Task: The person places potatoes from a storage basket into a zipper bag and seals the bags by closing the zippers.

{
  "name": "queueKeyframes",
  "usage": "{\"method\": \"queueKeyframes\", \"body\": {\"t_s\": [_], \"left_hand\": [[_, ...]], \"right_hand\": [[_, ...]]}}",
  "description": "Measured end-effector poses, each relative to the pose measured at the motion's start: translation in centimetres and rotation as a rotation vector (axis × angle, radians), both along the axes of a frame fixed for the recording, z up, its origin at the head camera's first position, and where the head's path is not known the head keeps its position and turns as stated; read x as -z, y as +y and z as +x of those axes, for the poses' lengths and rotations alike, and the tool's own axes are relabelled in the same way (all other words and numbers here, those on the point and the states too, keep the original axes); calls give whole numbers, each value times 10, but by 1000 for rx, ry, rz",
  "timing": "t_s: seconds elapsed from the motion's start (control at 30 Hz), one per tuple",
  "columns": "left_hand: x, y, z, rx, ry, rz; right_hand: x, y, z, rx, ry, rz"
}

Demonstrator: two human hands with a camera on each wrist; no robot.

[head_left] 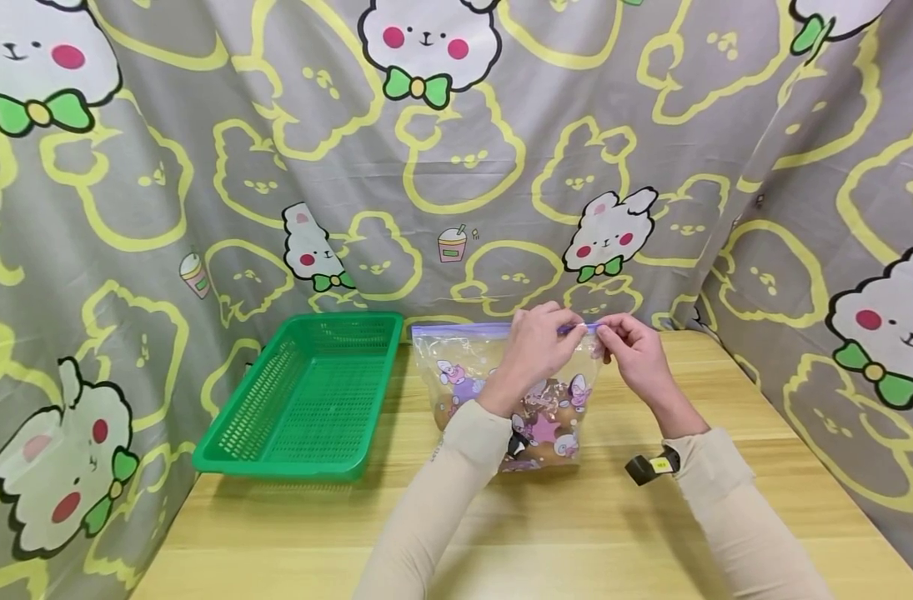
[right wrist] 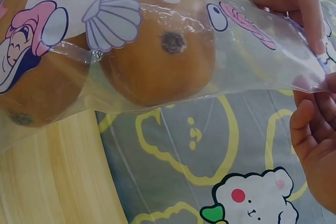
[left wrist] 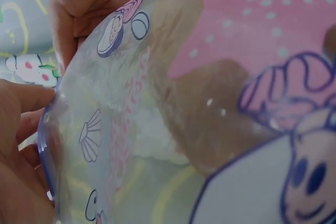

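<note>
Pinching zip bag point(head_left: 512, 392), green basket point(head_left: 306, 396) beside, curtain point(head_left: 201, 167) behind

One zip bag point(head_left: 501, 392), two oranges point(right wrist: 152, 56) inside, one green basket point(head_left: 306, 400)

backdrop: grey bunny-print curtain point(head_left: 501, 125) all around me | furniture: light wooden table point(head_left: 546, 533) | light: even

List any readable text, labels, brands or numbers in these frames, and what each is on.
None can be read.
Yellow tag on the wrist strap: marks too small to read.
Zip bag: cartoon prints and shells only, no words.
Curtain: rabbit and drink-cup pictures, no words.
Green basket: no label seen.
</note>
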State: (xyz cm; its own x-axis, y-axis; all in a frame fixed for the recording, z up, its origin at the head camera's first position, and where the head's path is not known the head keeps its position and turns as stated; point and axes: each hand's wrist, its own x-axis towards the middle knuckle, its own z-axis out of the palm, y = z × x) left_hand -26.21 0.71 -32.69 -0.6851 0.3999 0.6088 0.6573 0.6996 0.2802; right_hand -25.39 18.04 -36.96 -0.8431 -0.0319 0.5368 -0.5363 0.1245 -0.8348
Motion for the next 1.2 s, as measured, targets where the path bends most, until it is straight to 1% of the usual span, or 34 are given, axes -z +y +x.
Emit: {"method": "queueKeyframes", "body": {"t_s": [0.17, 0.4, 0.53, 0.63, 0.77, 0.93, 1.2], "left_hand": [[1, 1, 0, -4, 6, -17], [1, 2, 0, -10, 29, -44], [0, 1, 0, -27, 32, -57], [0, -2, 0, -39, 40, -56], [-1, -7, 1, -36, 40, -52], [-1, -14, 2, -49, 42, -54], [1, -25, 5, -101, 79, -79]], "right_hand": [[0, -1, -1, -11, 9, -12], [0, -2, -2, -10, 16, 24], [-5, -4, 1, 22, 20, 52], [-15, -8, 9, 56, 26, 78], [-26, -13, 20, 95, 37, 116], [-27, -14, 23, 124, 51, 143], [-24, -13, 21, 147, 46, 167]]}}
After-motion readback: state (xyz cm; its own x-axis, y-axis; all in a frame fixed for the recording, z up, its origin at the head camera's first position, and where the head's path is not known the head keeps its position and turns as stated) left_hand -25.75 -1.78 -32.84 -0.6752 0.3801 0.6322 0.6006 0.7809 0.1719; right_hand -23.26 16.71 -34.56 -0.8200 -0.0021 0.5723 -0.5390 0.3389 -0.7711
